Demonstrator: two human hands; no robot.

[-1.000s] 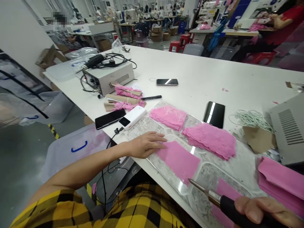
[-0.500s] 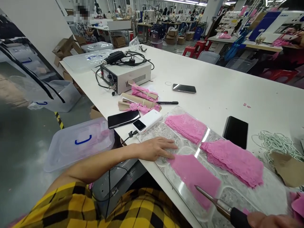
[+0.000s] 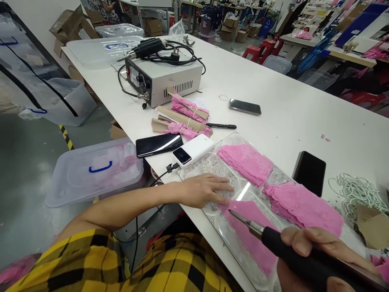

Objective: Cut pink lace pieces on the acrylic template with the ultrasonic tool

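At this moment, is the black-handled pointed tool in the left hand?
No, the right hand grips the black-handled tool while the left hand lies spread.

Free tabletop ahead; pink stacks, black-handled tool in the way.

The right hand runs out of the picture at its lower right corner, and its grip hides part of the pointed tool, whose rear end is out of sight. Whether the tip touches the pink panel is unclear. The power bank's display is too small to read. The right edge cuts a pink cloth; the top edge cuts off a seated co-worker's head.
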